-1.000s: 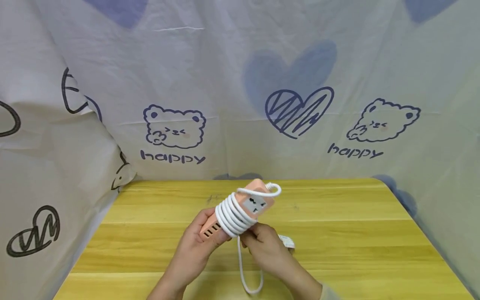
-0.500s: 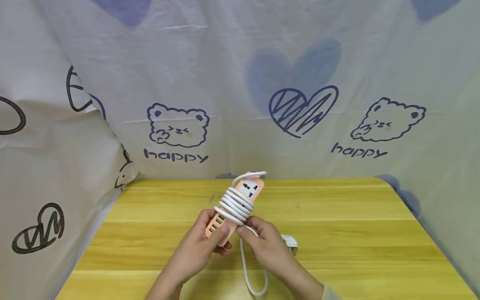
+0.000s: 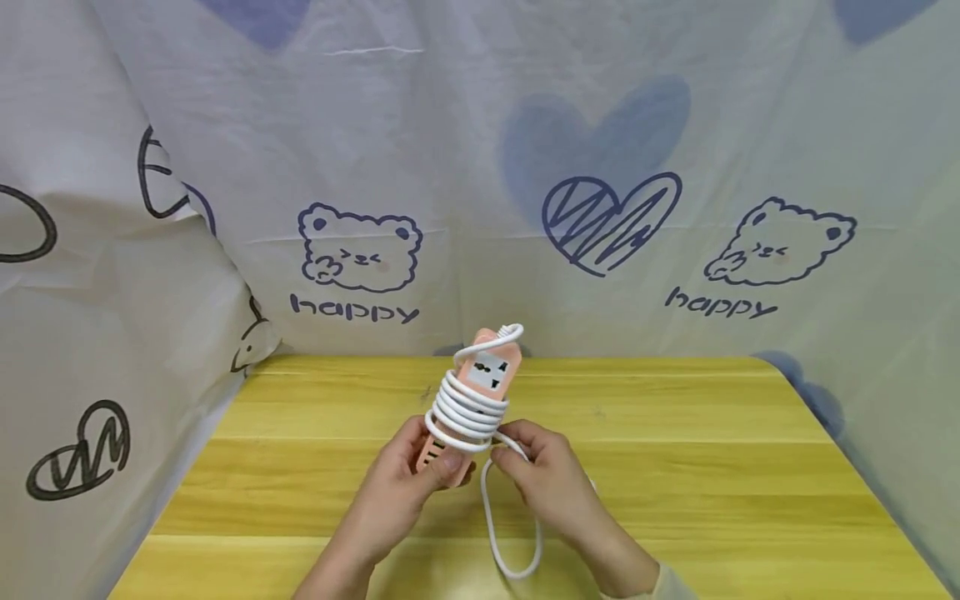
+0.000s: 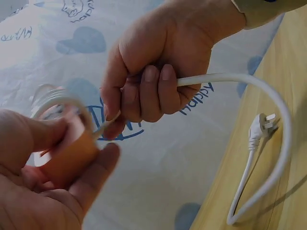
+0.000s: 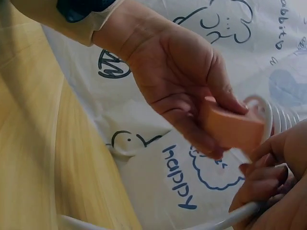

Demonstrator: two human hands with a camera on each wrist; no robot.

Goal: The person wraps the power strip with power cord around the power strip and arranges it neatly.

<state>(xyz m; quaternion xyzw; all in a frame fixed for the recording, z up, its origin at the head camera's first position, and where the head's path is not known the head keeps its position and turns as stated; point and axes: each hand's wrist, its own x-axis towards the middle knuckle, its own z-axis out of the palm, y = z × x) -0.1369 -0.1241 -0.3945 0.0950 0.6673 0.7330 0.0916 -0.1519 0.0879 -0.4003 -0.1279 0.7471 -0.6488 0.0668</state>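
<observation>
An orange-pink power strip point(image 3: 467, 400) tilts above the table, its socket end pointing up and away. My left hand point(image 3: 401, 487) grips its lower end, thumb on top near the USB ports. Several turns of white cord point(image 3: 468, 408) wrap round its middle. Just right of the strip, my right hand point(image 3: 547, 471) holds the cord close to the last turn; its fingers curl round it in the left wrist view. A loop of cord point(image 3: 491, 525) hangs below that hand. The white plug point(image 4: 259, 129) lies on the table in the left wrist view; my right hand mostly hides it in the head view.
A wooden table point(image 3: 720, 467) spreads beneath both hands. Behind it and at the left hangs a pale cloth point(image 3: 465, 167) printed with hearts, bears and writing.
The power strip has swung more upright and shifted slightly left. My right hand has moved a little right of it, still on the cord. The plug has passed behind that hand.
</observation>
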